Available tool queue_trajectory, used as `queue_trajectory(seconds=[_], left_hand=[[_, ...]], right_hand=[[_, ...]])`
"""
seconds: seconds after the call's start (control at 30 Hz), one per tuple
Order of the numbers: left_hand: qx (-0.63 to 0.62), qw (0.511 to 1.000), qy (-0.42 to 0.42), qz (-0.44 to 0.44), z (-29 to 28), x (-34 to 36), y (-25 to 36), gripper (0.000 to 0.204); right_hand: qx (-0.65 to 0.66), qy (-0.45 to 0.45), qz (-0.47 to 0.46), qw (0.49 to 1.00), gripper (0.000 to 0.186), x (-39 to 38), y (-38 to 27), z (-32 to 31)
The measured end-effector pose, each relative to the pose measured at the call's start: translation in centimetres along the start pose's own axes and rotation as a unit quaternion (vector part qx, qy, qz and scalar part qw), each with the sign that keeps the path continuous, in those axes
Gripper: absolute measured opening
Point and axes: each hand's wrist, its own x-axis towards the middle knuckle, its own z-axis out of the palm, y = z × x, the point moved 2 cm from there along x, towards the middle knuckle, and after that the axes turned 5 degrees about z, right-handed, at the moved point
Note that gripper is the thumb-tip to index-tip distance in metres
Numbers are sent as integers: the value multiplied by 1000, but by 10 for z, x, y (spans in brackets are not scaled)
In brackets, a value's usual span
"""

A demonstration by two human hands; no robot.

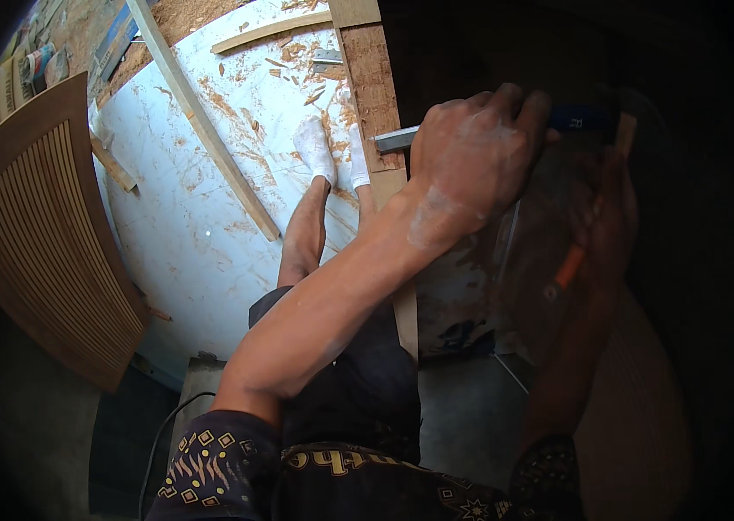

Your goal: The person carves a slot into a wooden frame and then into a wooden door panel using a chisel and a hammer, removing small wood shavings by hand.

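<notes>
My left hand (476, 148) is closed around a chisel (396, 139), with the blue handle showing past my fingers. Its flat steel blade points left, and the tip lies against the narrow edge of a long wooden board (371, 78). That edge has a rough, chipped strip. In the shade on the right, my right hand (606, 213) grips an orange-handled hammer (569, 266). Its upper end stands close to the butt of the chisel; whether they touch is too dark to tell. A metal hinge (327, 57) lies on the floor beside the board.
Wood chips (219, 108) are scattered over the white marbled floor (202, 191). A long wooden strip (202, 122) lies across it, and a shorter strip (271, 31) lies further off. On the left stands a slatted brown panel (54, 234). A black cable (158, 434) curves near my left side.
</notes>
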Motion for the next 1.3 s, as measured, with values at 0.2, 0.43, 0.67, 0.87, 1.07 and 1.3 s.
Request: queue_trajectory(seconds=[0.2,0.43,0.67,0.87,1.07,1.3], left_hand=[[9,992,101,74,-22,-15,-8,31],[-53,962,227,-139,-70,-95,-26,39],[-48,979,180,-85,-69,-98,-41,28],[-42,963,211,-165,-67,-93,-27,20],[-79,975,172,-115,-80,-124,-31,13],[31,988,152,20,-93,-106,-16,37]], right_hand=[[153,-106,-25,982,39,48,0,54],[208,-130,-30,969,36,79,20,60],[188,-152,-5,970,36,96,32,69],[249,-81,-48,964,38,100,32,46],[252,22,-52,966,43,66,22,18],[203,37,-100,973,45,46,12,37]])
